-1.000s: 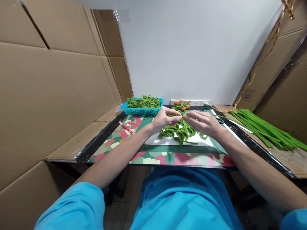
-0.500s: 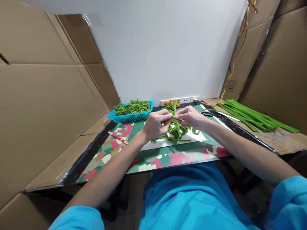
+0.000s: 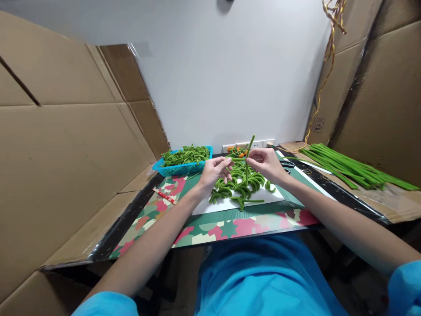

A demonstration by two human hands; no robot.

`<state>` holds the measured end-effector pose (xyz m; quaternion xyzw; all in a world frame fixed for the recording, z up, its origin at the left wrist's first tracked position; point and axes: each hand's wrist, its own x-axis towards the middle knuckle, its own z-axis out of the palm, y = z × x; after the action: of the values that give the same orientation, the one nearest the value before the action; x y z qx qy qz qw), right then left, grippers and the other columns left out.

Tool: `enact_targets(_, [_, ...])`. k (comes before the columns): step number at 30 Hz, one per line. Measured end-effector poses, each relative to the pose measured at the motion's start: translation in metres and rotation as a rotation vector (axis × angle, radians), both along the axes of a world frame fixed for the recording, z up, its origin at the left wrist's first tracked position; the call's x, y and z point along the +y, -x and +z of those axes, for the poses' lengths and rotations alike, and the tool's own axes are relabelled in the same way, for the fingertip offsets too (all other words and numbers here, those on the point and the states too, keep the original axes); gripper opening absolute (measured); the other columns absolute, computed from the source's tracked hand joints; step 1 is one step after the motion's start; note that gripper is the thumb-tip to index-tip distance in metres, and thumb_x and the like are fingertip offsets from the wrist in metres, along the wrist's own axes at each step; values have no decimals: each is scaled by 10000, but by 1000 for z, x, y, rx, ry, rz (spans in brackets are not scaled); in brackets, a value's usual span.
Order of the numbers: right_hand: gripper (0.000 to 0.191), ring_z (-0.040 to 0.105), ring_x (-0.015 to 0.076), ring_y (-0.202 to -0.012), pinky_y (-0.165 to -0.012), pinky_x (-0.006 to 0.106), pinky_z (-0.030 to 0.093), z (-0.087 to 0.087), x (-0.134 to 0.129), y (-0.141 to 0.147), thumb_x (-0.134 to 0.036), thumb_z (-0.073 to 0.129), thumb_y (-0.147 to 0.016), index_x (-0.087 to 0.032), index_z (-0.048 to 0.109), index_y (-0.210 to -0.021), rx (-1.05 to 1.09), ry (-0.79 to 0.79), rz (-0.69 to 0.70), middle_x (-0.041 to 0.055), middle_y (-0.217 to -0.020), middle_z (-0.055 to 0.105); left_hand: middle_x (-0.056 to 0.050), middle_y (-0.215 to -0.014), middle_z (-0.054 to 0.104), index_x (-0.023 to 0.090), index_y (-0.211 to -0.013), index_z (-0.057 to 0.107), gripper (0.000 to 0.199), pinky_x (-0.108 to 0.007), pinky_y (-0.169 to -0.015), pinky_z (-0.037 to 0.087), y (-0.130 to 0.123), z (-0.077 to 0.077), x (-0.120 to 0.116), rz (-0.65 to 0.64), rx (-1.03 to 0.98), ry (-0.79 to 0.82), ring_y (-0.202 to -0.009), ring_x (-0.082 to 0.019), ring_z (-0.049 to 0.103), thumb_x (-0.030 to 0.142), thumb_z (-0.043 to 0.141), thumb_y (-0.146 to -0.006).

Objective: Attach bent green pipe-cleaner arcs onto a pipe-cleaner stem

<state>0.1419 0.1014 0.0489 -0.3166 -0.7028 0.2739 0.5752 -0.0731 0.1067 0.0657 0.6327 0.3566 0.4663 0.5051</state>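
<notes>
Between my hands are green pipe cleaners that cross each other above the sheet. My left hand (image 3: pixel 213 172) pinches the left end of a short level pipe cleaner (image 3: pixel 238 159), its other fingers loosely bent. My right hand (image 3: pixel 267 165) has thumb and fingers closed at the crossing, where a pipe cleaner (image 3: pixel 251 145) stands nearly upright. Whether the two are twisted together there is hidden by the fingertips. Below lie several curled pipe cleaner pieces (image 3: pixel 242 191) on a white sheet (image 3: pixel 207 208), with one straight piece (image 3: pixel 255 201) near its front edge.
A blue basket (image 3: pixel 182 169) heaped with curled green pieces stands at the back left. Chopsticks in a red wrapper (image 3: pixel 165 195) lie on the left. Black-handled scissors (image 3: pixel 287 164), long pipe cleaners (image 3: pixel 357 169) and an orange-green bundle (image 3: pixel 235 152) sit behind and right. Cardboard walls (image 3: pixel 72 145) flank the table.
My hands have drawn slightly apart; the level piece now shows between them and the other pipe cleaner leans right at its top. The camera view has tilted up a little.
</notes>
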Motion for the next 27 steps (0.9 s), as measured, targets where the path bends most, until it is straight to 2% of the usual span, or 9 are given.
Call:
enact_targets(6, [399, 494, 136, -578, -510, 262, 381, 0, -6, 5, -558, 731, -873, -182, 671, -754, -47, -39, -14, 5, -643, 568, -5, -699, 658, 120, -866, 699, 475, -194, -361, 422, -2, -1, -2, -37, -45, 74, -482, -113, 637, 537, 874, -722])
enact_targets(9, [441, 478, 132, -553, -493, 263, 362, 0, -6, 5, -588, 738, -872, -184, 660, -714, -34, 10, 7, -4, -604, 543, -20, -724, 675, 111, -848, 715, 457, -199, -361, 424, -1, -1, -3, -54, -25, 50, -476, -117, 641, 524, 872, -733])
enact_targets(12, [469, 494, 126, -519, -475, 260, 378, -1, 0, 4, -596, 787, -827, -183, 635, -663, 49, 183, 99, -12, -572, 543, -54, -768, 719, 102, -837, 738, 463, -203, -375, 423, 1, 0, -2, -70, 43, -33, -483, -122, 648, 538, 864, -747])
enact_targets(15, [489, 475, 96, -486, -458, 252, 399, -2, 6, 1, -583, 876, -724, -163, 637, -651, 173, 419, 272, -14, -591, 567, -74, -765, 740, 94, -831, 759, 482, -206, -390, 428, 4, 1, -1, -79, 112, -95, -505, -134, 661, 560, 857, -752])
enact_targets(17, [492, 473, 83, -484, -459, 245, 407, -2, 7, -1, -564, 911, -685, -148, 649, -662, 194, 494, 343, -13, -610, 581, -82, -775, 749, 92, -830, 762, 491, -207, -396, 434, 4, 0, 1, -88, 121, -104, -514, -136, 665, 568, 855, -750])
enact_targets(19, [497, 497, 90, -494, -471, 243, 418, -1, 7, -3, -569, 914, -684, -146, 655, -667, 175, 470, 348, -13, -596, 584, -83, -801, 754, 97, -839, 756, 492, -206, -392, 441, 5, -1, 1, -90, 107, -103, -515, -133, 663, 573, 849, -757])
enact_targets(24, [494, 527, 113, -491, -492, 251, 417, 0, 3, -6, -609, 861, -751, -161, 675, -659, 80, 297, 252, 3, -539, 605, -42, -797, 731, 125, -880, 735, 456, -198, -346, 417, 5, -3, 3, -1, 70, -113, -483, -135, 665, 531, 884, -736])
enact_targets(27, [480, 526, 112, -487, -491, 253, 419, -2, 3, -4, -586, 874, -749, -168, 669, -632, 109, 326, 260, 3, -532, 600, -38, -807, 732, 129, -896, 739, 455, -204, -329, 404, 4, -4, 3, 13, 37, -104, -461, -138, 662, 514, 903, -716])
